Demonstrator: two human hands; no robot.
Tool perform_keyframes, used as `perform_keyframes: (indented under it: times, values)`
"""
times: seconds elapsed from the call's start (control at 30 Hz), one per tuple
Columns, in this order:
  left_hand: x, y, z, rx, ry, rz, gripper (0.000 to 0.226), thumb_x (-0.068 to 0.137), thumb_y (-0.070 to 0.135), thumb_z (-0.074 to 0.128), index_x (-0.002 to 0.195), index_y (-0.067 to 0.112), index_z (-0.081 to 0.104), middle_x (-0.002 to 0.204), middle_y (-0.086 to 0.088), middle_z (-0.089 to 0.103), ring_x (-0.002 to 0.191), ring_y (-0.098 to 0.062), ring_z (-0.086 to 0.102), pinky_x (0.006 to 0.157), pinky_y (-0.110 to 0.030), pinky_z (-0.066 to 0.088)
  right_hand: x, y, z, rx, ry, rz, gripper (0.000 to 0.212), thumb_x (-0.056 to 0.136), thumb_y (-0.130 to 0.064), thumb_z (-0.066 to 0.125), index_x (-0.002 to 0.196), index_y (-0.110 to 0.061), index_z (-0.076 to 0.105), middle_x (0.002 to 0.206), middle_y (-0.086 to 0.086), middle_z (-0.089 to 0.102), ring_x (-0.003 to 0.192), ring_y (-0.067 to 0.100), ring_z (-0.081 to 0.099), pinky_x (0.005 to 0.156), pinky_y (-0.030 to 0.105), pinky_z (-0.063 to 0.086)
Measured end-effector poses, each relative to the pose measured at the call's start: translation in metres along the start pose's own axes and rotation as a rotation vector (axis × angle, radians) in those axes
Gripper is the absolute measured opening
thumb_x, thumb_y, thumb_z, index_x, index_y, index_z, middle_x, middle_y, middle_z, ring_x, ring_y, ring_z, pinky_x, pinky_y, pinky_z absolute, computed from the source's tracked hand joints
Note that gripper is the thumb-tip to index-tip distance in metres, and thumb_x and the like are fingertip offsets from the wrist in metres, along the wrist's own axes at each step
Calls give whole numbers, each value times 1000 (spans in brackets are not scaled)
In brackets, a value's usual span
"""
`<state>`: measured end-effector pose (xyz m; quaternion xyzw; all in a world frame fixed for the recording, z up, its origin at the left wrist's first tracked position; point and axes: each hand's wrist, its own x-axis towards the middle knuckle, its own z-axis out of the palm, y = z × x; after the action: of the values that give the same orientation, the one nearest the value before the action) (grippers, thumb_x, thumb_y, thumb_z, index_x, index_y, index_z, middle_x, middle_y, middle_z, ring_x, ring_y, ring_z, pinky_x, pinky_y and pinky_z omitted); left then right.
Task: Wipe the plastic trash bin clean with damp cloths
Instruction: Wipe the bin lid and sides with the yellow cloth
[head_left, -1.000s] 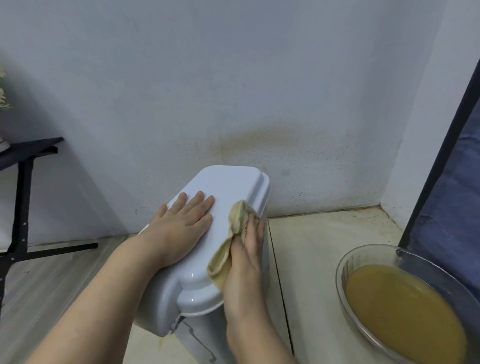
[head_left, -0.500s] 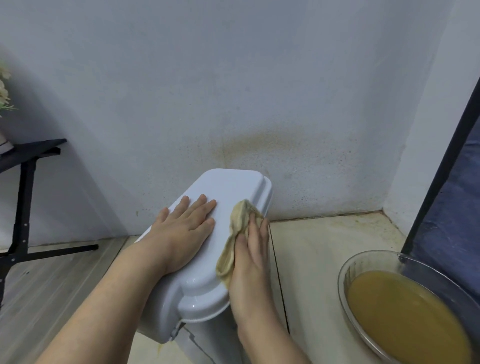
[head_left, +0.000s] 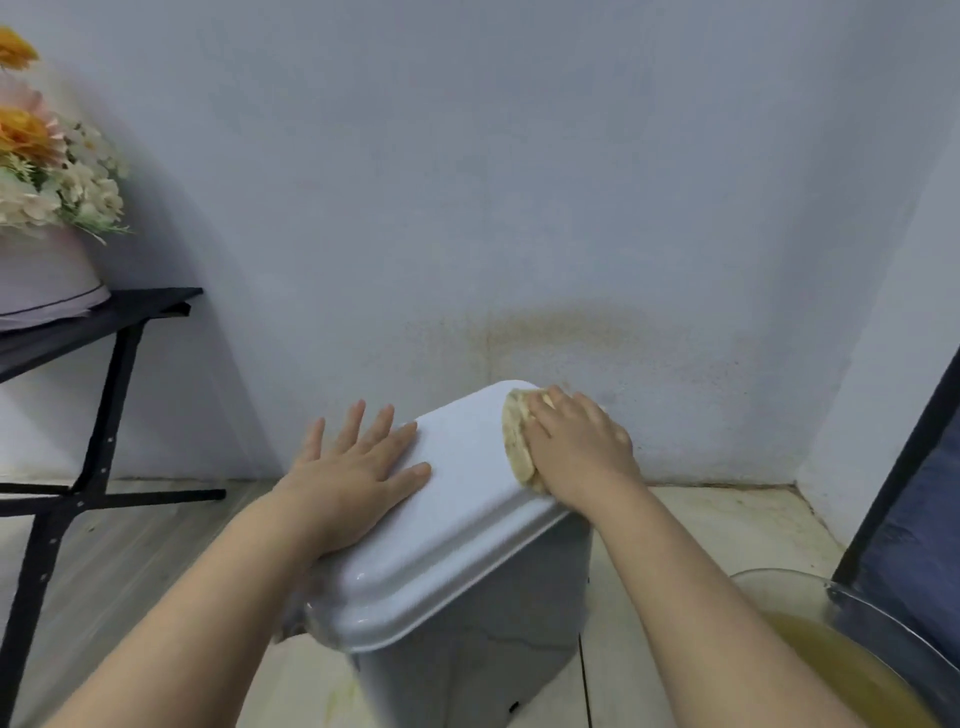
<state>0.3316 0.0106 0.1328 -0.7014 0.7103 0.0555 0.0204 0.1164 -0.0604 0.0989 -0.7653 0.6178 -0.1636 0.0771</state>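
Bin (head_left: 467, 639) on floor, lid (head_left: 457, 499) shut. Left hand (head_left: 353, 473) flat on lid, fingers spread, grasping nothing. Right hand (head_left: 576, 447) presses cloth (head_left: 517, 441) onto lid's far corner.

Left hand (head_left: 358, 467) flat, fingers spread; right hand (head_left: 576, 447) palm down, both arms outstretched.
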Motion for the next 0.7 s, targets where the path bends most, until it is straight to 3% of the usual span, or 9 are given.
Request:
perform_keyframes:
  times: [0.13, 0.23, 0.3, 0.37, 0.47, 0.57, 0.63, 0.7]
  values:
    - [-18, 1, 16, -92, 139, -180, 52, 98, 44, 17, 147, 27, 18, 159, 1, 8, 146, -19, -3, 117, -45, 3, -59, 11, -2, 86, 110, 24, 49, 99, -41, 13, 148, -36, 15, 158, -15, 8, 145, 10, 0, 116, 44, -4]
    - [-21, 2, 19, -142, 152, -150, 51, 99, 38, 17, 149, 27, 13, 160, 3, 3, 146, -14, -4, 118, -40, 1, -83, -2, 4, 35, 222, 125, 55, 97, -42, 5, 150, -29, 7, 159, -12, 5, 145, 9, -7, 117, 43, -11]
    - [-18, 2, 18, -122, 131, -139, 52, 100, 38, 15, 150, 28, 7, 160, 4, -2, 146, -13, -6, 118, -38, -2, -87, -26, 12, -49, 248, 70, 55, 97, -40, 5, 150, -26, 13, 159, -9, 8, 146, 11, -2, 115, 42, -13]
    - [-16, 2, 17, -97, 116, -121, 52, 100, 38, 13, 150, 28, 5, 159, 5, -5, 146, -13, -8, 119, -39, -2, -76, -52, 16, -65, 134, -90, 53, 99, -37, 11, 149, -24, 16, 159, -5, 10, 146, 14, 3, 114, 42, -10]
    - [-17, -1, 16, -94, 92, -102, 52, 100, 38, 12, 150, 28, 3, 159, 7, -7, 146, -13, -9, 118, -38, -3, -34, -68, 1, -143, -179, -305, 52, 100, -39, 14, 150, -26, 9, 160, -3, 0, 146, 19, 0, 115, 47, -4]
    - [-19, -2, 14, -104, 91, -92, 52, 100, 38, 13, 150, 29, 4, 159, 8, -5, 146, -12, -8, 117, -36, -3, -7, -39, -27, -240, -333, -311, 51, 101, -39, 16, 150, -28, 8, 160, -3, -1, 147, 21, -2, 117, 48, 2]
    - [-18, 1, 14, -103, 105, -89, 52, 100, 37, 13, 150, 29, 5, 159, 7, -4, 146, -13, -7, 117, -36, -2, -21, -7, -32, -270, -230, -181, 50, 101, -34, 16, 150, -25, 11, 160, -2, 3, 146, 20, 1, 117, 45, 8]
    - [-16, 4, 14, -106, 114, -68, 51, 100, 36, 13, 150, 29, 5, 159, 7, -4, 146, -13, -7, 117, -36, -3, -58, 9, -22, -234, 2, -10, 51, 99, -33, 14, 149, -23, 15, 159, -2, 8, 146, 20, 4, 118, 44, 10]
